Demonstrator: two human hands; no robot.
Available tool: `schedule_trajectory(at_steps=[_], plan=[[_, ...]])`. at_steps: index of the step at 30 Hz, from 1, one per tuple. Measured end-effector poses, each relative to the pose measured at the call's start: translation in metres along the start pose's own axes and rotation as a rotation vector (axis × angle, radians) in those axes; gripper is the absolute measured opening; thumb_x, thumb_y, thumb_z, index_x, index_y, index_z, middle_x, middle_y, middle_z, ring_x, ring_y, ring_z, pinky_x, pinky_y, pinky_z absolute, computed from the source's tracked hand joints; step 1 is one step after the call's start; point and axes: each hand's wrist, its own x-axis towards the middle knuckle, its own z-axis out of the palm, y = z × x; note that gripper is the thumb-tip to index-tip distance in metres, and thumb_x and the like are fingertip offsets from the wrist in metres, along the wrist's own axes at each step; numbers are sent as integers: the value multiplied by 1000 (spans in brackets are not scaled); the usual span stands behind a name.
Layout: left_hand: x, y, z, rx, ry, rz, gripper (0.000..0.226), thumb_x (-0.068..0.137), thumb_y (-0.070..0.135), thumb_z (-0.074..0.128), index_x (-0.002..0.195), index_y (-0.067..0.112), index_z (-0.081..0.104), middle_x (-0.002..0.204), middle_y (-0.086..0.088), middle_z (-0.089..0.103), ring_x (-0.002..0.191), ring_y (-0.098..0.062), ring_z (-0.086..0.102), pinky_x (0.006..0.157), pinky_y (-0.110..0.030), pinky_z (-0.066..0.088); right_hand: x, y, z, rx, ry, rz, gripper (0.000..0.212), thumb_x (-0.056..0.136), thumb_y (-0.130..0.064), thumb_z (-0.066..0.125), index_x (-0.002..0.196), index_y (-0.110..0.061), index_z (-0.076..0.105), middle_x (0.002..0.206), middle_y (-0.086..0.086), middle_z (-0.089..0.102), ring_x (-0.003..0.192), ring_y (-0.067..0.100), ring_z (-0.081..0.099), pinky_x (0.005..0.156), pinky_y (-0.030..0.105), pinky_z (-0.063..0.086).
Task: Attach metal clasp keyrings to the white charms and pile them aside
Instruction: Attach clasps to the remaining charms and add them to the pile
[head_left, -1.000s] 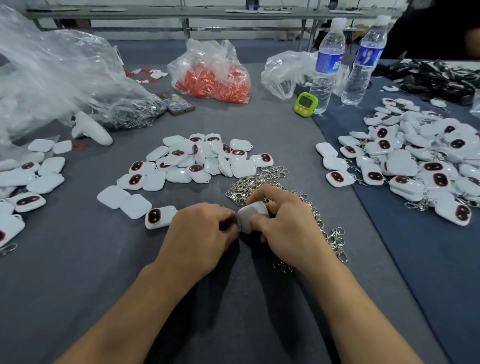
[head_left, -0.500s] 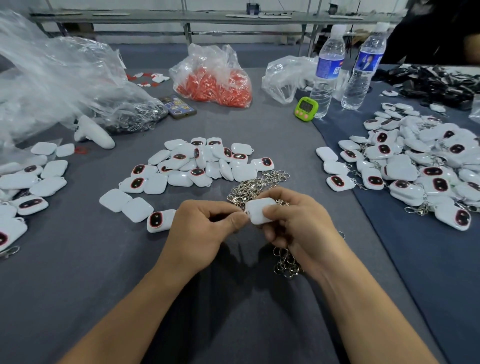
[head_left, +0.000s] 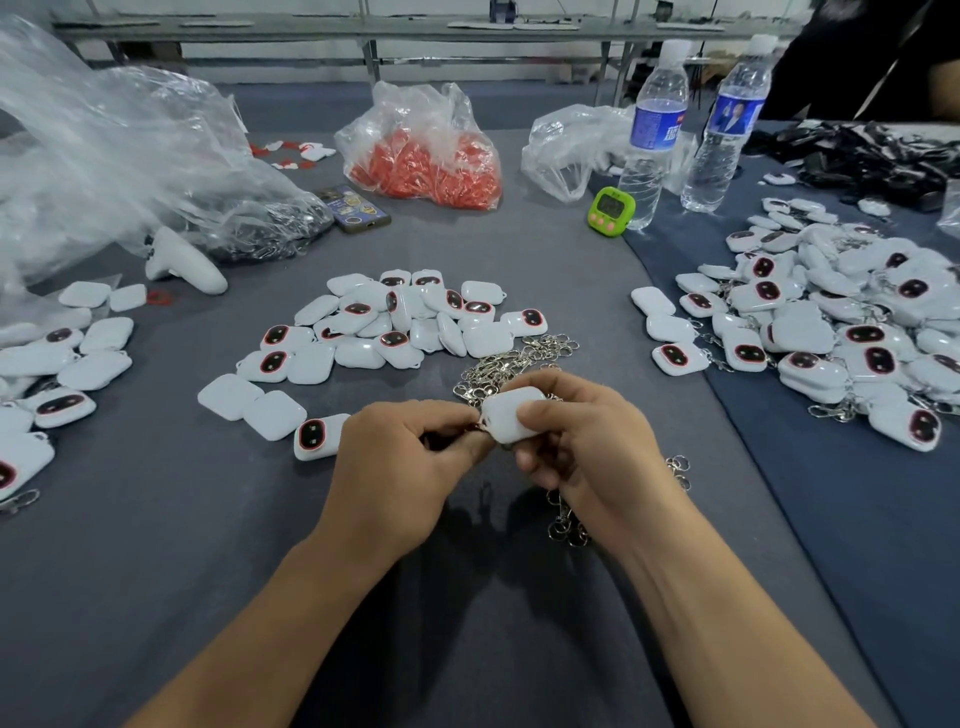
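Note:
My right hand (head_left: 582, 447) grips a white charm (head_left: 506, 415) between thumb and fingers, just above the table. My left hand (head_left: 410, 462) pinches something small at the charm's left corner; my fingers hide it, likely a keyring clasp. A heap of metal clasp keyrings (head_left: 519, 358) lies right behind my hands and trails under my right hand. Loose white charms (head_left: 395, 327) without rings lie in a pile behind them. A large pile of charms with keyrings (head_left: 831, 332) covers the blue cloth on the right.
More white charms (head_left: 57, 358) lie at the far left under a big clear plastic bag (head_left: 104, 171). A bag of red parts (head_left: 426, 156), a phone (head_left: 356, 208), a green timer (head_left: 612, 210) and two water bottles (head_left: 654, 130) stand behind. A person in black sits at top right.
Both hands lifted the charm off the table and turned it, so its flat white side faces up. The left thumb and finger closed in on its left corner.

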Motion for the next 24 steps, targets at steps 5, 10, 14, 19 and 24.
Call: schedule_trajectory(at_steps=[5,10,14,19,24], plan=[[7,2,4,-424,-151,-284,16,86,9,76,82,23,83,62,-2,70,57,-6,58,59,-19,49,0,-4,-5,51,-3,31,23,88,5,54,96,-8,72,72,11,70,46,14,51,53,26,33],[4,2,3,-248,-82,-164,19,88,14,77,84,32,81,61,6,69,56,-3,56,57,-17,45,-2,-3,-3,23,6,-19,23,87,6,55,99,-5,70,72,13,70,44,16,50,42,22,32],[1,1,0,215,-43,139,15,86,28,68,79,20,78,63,6,64,62,-12,54,61,-27,36,-1,3,3,-46,48,-100,23,86,10,54,94,-6,70,70,17,67,42,18,48,35,21,31],[0,-1,4,459,38,268,18,87,26,65,75,17,76,63,4,63,61,-19,53,63,-30,35,0,5,6,-36,79,-107,25,88,11,55,89,-8,70,68,15,67,42,19,49,35,22,33],[4,0,8,-200,-111,-202,16,92,22,72,83,32,80,56,9,63,53,2,50,51,-16,40,0,-2,0,25,50,-45,22,90,8,54,94,-6,71,69,13,69,43,17,49,37,22,32]])
